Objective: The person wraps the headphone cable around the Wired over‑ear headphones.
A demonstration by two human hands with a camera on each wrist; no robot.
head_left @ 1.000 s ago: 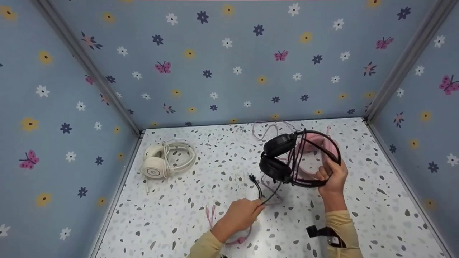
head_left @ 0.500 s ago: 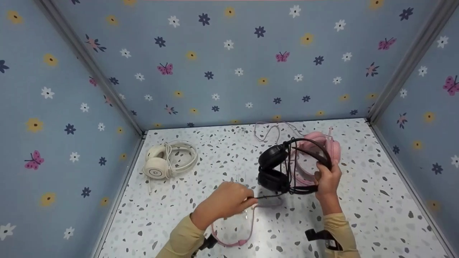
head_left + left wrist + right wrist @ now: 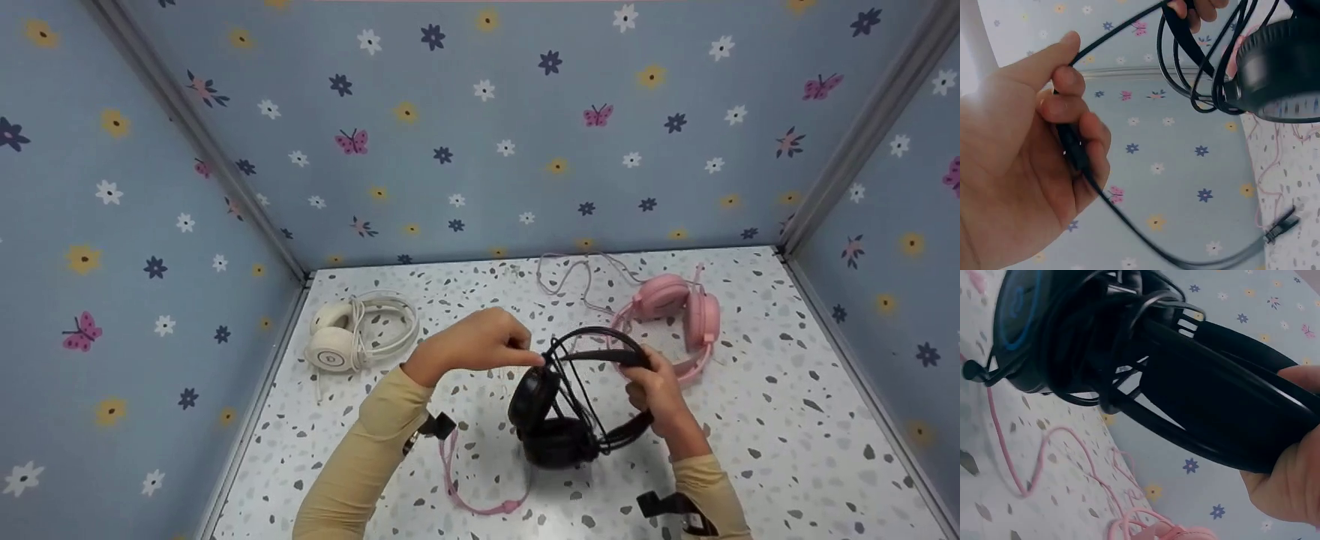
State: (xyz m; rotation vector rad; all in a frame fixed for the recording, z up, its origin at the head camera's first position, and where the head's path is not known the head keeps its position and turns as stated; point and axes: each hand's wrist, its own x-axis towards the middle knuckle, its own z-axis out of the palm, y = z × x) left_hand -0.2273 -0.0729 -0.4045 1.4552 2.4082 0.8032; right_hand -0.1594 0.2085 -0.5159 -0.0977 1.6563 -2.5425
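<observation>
My right hand (image 3: pixel 660 394) grips the black headphones (image 3: pixel 559 442) by the headband, holding them over the table with the ear cups toward the left. In the right wrist view the padded headband (image 3: pixel 1213 399) runs into the grasp of that hand. Black cord is wound several times around the headphones. My left hand (image 3: pixel 484 341) is up at the upper ear cup in the head view. The left wrist view shows its fingers curled round the black cable (image 3: pixel 1075 149), near a thicker section. The cable's loose end with its plugs (image 3: pixel 1282 225) dangles below.
Pink headphones (image 3: pixel 703 319) lie at the back right, their pink cord (image 3: pixel 480 512) running along the table to the front. White headphones (image 3: pixel 334 349), wrapped in their own cord, lie at the left. Flower-patterned walls (image 3: pixel 480 180) enclose the speckled table (image 3: pixel 810 450).
The left hand has moved up and leftward, then to the upper ear cup, with the cable. The right hand has shifted toward me, tilting the black headphones and uncovering the pink pair.
</observation>
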